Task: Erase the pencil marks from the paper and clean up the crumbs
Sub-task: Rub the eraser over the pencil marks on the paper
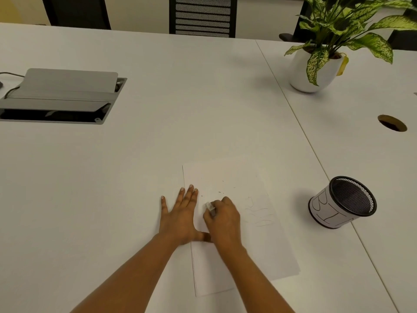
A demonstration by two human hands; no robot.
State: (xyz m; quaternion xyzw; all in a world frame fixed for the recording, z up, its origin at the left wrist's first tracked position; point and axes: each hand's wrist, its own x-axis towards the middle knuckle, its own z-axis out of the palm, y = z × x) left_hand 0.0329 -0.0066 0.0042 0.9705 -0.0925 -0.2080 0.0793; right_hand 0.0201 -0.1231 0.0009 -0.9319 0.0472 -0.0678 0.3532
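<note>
Eraser pinched in right hand grip — tip on paper.

The tabletop is plain white, as is the paper, which carries faint grey pencil marks and dark crumbs. At three o'clock a black mesh cup wears a white, black-lined wrap. At one o'clock a white pot holds green, cream-speckled leaves.
</note>
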